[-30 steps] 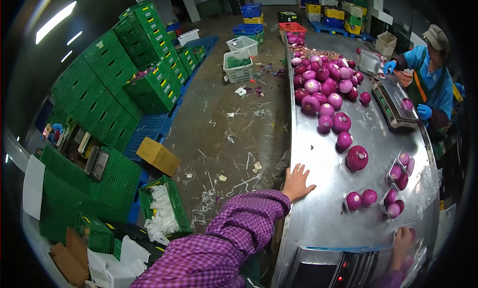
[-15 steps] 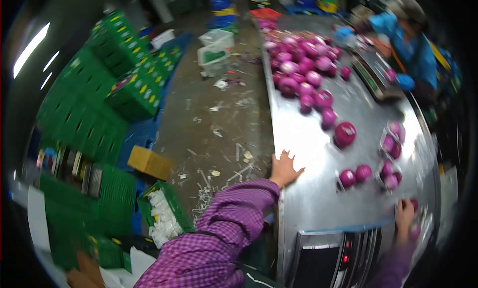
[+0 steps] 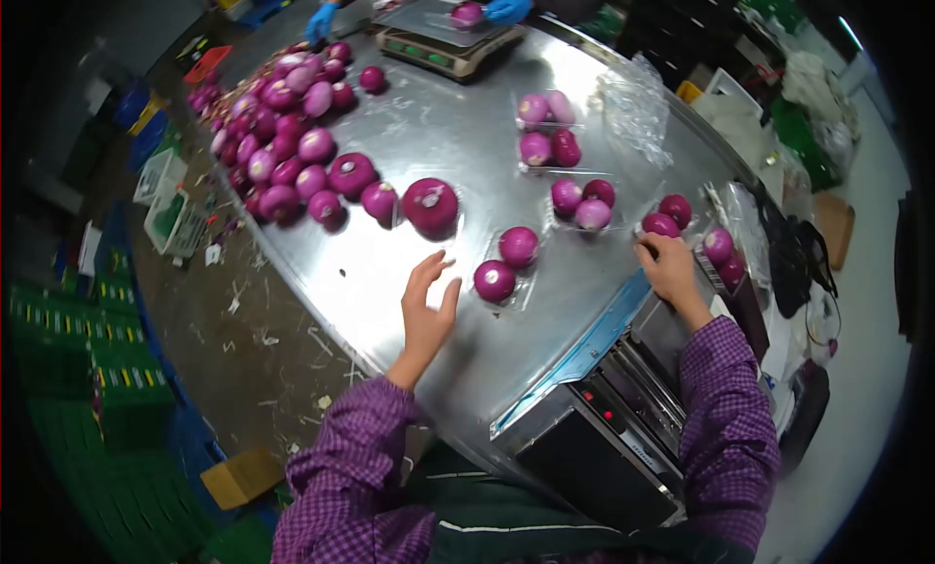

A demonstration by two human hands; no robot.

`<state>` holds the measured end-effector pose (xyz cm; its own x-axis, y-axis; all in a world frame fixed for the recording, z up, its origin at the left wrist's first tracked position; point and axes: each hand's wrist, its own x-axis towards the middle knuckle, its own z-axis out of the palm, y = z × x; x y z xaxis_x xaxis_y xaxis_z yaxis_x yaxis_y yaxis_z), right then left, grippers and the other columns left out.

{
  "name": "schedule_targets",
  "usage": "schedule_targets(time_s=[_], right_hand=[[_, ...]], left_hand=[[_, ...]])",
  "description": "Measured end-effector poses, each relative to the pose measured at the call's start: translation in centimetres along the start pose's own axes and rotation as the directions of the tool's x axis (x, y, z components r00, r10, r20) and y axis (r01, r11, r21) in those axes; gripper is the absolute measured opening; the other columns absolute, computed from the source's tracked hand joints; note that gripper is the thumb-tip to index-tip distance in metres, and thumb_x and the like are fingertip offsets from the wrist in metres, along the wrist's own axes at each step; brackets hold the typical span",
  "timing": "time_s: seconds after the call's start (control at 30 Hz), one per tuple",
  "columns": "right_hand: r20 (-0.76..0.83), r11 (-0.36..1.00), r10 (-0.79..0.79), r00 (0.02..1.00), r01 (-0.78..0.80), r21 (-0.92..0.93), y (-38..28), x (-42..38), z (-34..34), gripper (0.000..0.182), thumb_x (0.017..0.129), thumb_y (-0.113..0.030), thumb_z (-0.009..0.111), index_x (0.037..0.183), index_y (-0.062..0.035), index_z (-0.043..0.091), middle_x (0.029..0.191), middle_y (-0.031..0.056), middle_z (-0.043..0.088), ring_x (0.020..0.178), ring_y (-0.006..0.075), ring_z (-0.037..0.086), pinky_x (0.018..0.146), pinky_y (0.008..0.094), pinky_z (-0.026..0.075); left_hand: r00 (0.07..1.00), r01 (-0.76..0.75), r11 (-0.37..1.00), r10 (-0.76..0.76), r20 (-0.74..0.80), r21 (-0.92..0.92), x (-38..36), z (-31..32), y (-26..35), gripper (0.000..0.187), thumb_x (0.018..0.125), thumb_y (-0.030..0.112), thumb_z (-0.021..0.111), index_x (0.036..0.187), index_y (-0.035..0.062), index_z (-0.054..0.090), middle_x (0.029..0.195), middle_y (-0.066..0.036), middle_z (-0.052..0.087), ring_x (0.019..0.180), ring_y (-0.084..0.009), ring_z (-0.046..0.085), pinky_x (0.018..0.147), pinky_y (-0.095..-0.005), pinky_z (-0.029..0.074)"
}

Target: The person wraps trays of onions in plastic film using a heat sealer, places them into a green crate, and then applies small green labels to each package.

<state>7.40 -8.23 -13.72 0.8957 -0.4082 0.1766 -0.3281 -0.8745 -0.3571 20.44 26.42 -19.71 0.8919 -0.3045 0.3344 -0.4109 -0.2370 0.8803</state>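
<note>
My left hand [image 3: 429, 306] hovers over the metal table with its fingers spread and nothing in them. Close to it are a large red onion [image 3: 430, 208] on a clear tray and a clear tray with two red onions [image 3: 495, 281]. My right hand [image 3: 670, 272] is closed at the near edge of another small tray of red onions [image 3: 674, 210], beyond the wrapping machine [image 3: 594, 467]. Its fingertips are partly hidden against that tray. Just right of this hand sits a wrapped pack of red onions [image 3: 719, 244].
A big pile of loose red onions [image 3: 282, 145] covers the table's far left. More trays of onions [image 3: 581, 204] stand mid-table near crumpled plastic film [image 3: 638, 106]. Across the table, a co-worker's blue-gloved hand [image 3: 508, 9] holds an onion tray over a scale [image 3: 448, 43]. Green crates stand left.
The view has swung to the right. My left hand has lifted from the table's left edge and moved inward. My right hand has come forward past the machine with the onion tray.
</note>
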Motion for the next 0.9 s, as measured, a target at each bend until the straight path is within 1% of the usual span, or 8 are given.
schedule_targets(time_s=[0.03, 0.23, 0.3, 0.47, 0.67, 0.8, 0.87, 0.9], right_hand=[[0.026, 1.000, -0.001, 1.000, 0.001, -0.007, -0.3, 0.2, -0.2, 0.014, 0.078, -0.020, 0.060, 0.083, -0.0090, 0.067, 0.076, 0.0118, 0.065, 0.073, 0.0298, 0.062, 0.070, 0.0397, 0.045], [0.069, 0.976, 0.216, 0.974, -0.216, -0.006, -0.3, 3.1, 0.6, 0.018, 0.080, -0.019, 0.059, 0.089, -0.0055, 0.067, 0.074, 0.0095, 0.066, 0.067, 0.0241, 0.064, 0.065, 0.0353, 0.048], [0.137, 0.861, 0.258, 0.956, -0.292, 0.416, 1.8, 5.7, 1.8, 0.023, 0.081, -0.017, 0.060, 0.095, -0.0003, 0.066, 0.076, 0.0108, 0.066, 0.067, 0.0176, 0.063, 0.065, 0.0300, 0.048], [0.127, 0.840, 0.276, 0.953, -0.303, 0.449, 3.9, 13.8, 4.4, 0.029, 0.081, -0.019, 0.061, 0.100, 0.0024, 0.065, 0.079, 0.0134, 0.067, 0.070, 0.0179, 0.063, 0.068, 0.0281, 0.048], [-0.005, 0.933, 0.259, 0.966, -0.248, 0.259, 6.9, 20.8, 12.4, 0.037, 0.077, -0.026, 0.060, 0.102, 0.0003, 0.065, 0.088, 0.0185, 0.067, 0.080, 0.0315, 0.065, 0.076, 0.0373, 0.049], [0.176, 0.939, 0.257, 0.950, -0.289, 0.189, 6.5, 21.8, 14.6, 0.035, 0.074, -0.023, 0.058, 0.099, 0.0002, 0.066, 0.090, 0.0216, 0.065, 0.086, 0.0350, 0.063, 0.079, 0.0392, 0.049], [0.217, 0.952, 0.179, 0.960, -0.225, 0.207, 6.4, 22.6, 15.9, 0.033, 0.072, -0.020, 0.058, 0.095, 0.0024, 0.065, 0.091, 0.0231, 0.065, 0.089, 0.0364, 0.063, 0.077, 0.0401, 0.049], [0.145, 0.958, 0.157, 0.977, -0.186, 0.220, 7.0, 22.7, 17.2, 0.033, 0.072, -0.018, 0.058, 0.096, 0.0044, 0.064, 0.092, 0.0231, 0.065, 0.086, 0.0338, 0.064, 0.076, 0.0394, 0.049]], left_hand=[[0.996, 0.087, 0.971, -0.084, 0.023, -0.221, 2.9, 1.9, 0.2, 0.029, 0.078, 0.006, 0.066, 0.107, 0.0032, 0.060, 0.118, -0.015, 0.056, 0.105, -0.0252, 0.057, 0.085, -0.0350, 0.048], [0.889, 0.399, 0.893, -0.323, 0.324, -0.207, 15.6, 13.4, -3.8, 0.045, 0.086, 0.020, 0.061, 0.125, 0.0009, 0.050, 0.123, -0.013, 0.054, 0.101, -0.0205, 0.058, 0.079, -0.0306, 0.049], [0.830, 0.529, 0.824, -0.452, 0.326, -0.204, 17.6, 17.2, -7.8, 0.048, 0.087, 0.023, 0.060, 0.128, -0.0003, 0.047, 0.121, -0.012, 0.053, 0.100, -0.0199, 0.057, 0.075, -0.0293, 0.048], [0.708, 0.700, 0.666, -0.599, 0.375, -0.257, 22.0, 19.5, -7.9, 0.053, 0.087, 0.021, 0.057, 0.133, 0.0002, 0.041, 0.121, -0.010, 0.053, 0.097, -0.0186, 0.055, 0.073, -0.0287, 0.048], [0.666, 0.688, 0.707, -0.527, 0.528, -0.162, 22.7, 19.9, -9.4, 0.053, 0.081, 0.004, 0.054, 0.132, 0.0000, 0.043, 0.099, -0.009, 0.058, 0.078, -0.0156, 0.056, 0.063, -0.0282, 0.048], [0.626, 0.749, 0.621, -0.549, 0.553, -0.231, 22.7, 18.9, -9.2, 0.056, 0.080, 0.002, 0.053, 0.134, 0.0009, 0.040, 0.096, -0.009, 0.059, 0.069, -0.0131, 0.055, 0.057, -0.0262, 0.047], [0.634, 0.747, 0.592, -0.493, 0.596, -0.304, 22.1, 18.9, -11.0, 0.033, 0.078, 0.001, 0.055, 0.111, 0.0020, 0.055, 0.082, -0.008, 0.060, 0.055, -0.0108, 0.051, 0.048, -0.0269, 0.045], [0.649, 0.592, 0.781, -0.315, 0.693, -0.199, 21.6, 19.4, -15.1, 0.024, 0.077, 0.003, 0.060, 0.100, 0.0050, 0.057, 0.079, -0.006, 0.060, 0.061, -0.0130, 0.055, 0.053, -0.0297, 0.047]])
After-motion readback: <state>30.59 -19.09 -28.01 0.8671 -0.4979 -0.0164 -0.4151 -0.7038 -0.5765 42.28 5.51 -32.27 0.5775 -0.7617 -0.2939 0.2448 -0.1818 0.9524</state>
